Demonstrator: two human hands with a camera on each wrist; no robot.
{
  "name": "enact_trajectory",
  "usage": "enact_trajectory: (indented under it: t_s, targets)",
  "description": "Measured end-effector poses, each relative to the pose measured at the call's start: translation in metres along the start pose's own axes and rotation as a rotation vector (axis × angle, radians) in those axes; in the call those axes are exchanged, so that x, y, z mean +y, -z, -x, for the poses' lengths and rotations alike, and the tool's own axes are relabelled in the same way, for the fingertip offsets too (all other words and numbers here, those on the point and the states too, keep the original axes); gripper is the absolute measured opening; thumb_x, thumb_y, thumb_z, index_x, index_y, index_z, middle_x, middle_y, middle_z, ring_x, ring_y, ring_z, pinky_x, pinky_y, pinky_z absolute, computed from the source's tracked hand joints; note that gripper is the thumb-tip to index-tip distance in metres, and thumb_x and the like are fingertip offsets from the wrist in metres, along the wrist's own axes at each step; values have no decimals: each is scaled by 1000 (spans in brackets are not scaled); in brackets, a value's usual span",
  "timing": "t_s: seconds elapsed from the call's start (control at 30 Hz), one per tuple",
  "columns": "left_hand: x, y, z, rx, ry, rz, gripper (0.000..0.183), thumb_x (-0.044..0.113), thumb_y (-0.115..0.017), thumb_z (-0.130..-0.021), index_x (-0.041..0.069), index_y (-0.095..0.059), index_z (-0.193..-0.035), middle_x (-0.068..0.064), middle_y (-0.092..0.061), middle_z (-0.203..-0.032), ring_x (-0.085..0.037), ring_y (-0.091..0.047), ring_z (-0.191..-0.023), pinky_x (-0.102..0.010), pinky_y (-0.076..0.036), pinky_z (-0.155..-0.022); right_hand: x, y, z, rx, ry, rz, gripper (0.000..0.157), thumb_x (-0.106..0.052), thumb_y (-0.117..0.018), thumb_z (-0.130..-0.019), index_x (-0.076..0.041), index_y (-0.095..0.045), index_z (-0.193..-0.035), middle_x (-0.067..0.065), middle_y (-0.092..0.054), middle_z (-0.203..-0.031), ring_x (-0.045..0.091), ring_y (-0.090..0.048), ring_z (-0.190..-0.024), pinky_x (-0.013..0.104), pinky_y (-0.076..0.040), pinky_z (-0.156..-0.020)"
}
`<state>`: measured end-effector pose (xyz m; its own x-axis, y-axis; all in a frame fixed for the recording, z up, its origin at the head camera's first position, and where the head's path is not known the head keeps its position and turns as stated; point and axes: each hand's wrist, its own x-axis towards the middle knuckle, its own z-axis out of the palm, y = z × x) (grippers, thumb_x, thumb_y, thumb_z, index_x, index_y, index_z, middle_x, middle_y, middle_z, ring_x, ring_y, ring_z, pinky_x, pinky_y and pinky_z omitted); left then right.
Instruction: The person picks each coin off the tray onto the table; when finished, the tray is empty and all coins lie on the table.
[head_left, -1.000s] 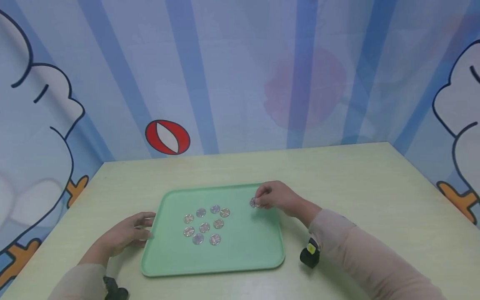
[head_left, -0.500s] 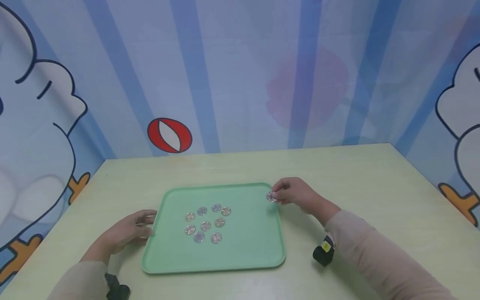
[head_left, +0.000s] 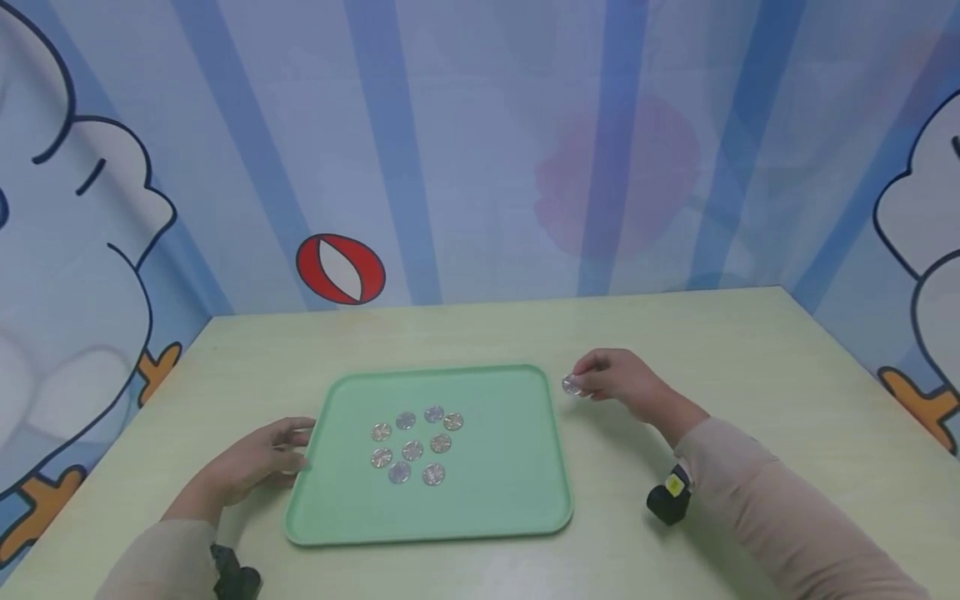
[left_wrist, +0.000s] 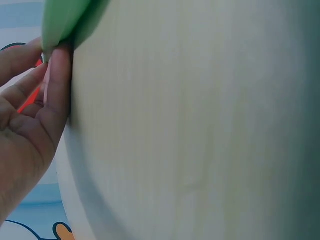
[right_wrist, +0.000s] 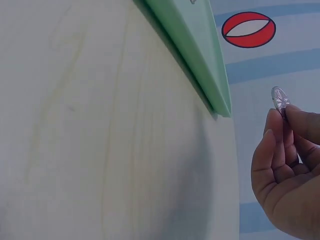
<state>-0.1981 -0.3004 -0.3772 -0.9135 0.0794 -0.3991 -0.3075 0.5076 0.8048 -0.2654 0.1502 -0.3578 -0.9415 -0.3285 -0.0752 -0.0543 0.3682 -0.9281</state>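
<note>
My right hand (head_left: 626, 383) pinches a silvery coin (head_left: 572, 384) with a line pattern between thumb and fingers. It holds the coin above the table, just off the right edge of a light green tray (head_left: 510, 492). The right wrist view shows the coin (right_wrist: 280, 100) tilted up at the fingertips, apart from the tray's corner (right_wrist: 220, 105). Several similar coins (head_left: 412, 451) lie flat in a loose cluster on the tray's left half. My left hand (head_left: 251, 462) touches the tray's left rim with loosely bent fingers; in the left wrist view its fingertips meet the green rim (left_wrist: 65, 20).
The tray rests on a pale wooden table (head_left: 750, 375). Bare tabletop extends right of the tray. A printed blue-striped backdrop (head_left: 480, 150) with a red and white ball picture (head_left: 341, 268) stands behind. Dark wrist cameras (head_left: 669, 498) hang under both forearms.
My right hand has carried the coin to the right, from over the tray's upper right corner to beyond its edge. The left hand and the other coins have stayed in place.
</note>
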Motion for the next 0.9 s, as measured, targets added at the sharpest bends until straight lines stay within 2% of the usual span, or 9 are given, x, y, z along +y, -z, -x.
enact_trajectory:
  t_s: [0.3, 0.63, 0.9]
  targets:
    - [-1, 1, 0, -8, -4, -12, 67, 5, -59, -75, -1, -24, -132, -26, -32, -127, -32, -47, -103, -37, -49, -77, 9, 9, -3, 25, -53, 38, 21, -12, -60, -78, 4, -54, -91, 7, -59, -84, 17, -55, -79, 34, -47, -76]
    - [-1, 1, -1, -7, -31, -12, 65, 4, -57, -75, -2, -26, -131, -26, -35, -125, -30, -49, -101, -37, -49, -77, 19, 15, -13, 33, -105, 128, 14, -8, -54, -82, 3, -54, -91, 10, -56, -90, 19, -52, -79, 30, -47, -70]
    - [0, 0, 1, -8, -35, -11, 64, 3, -57, -75, -3, -26, -130, -26, -35, -124, -29, -50, -99, -37, -49, -76, 25, 18, -21, 29, -91, 217, 10, -4, -55, -79, 3, -55, -86, 10, -56, -86, 18, -48, -72, 25, -43, -62]
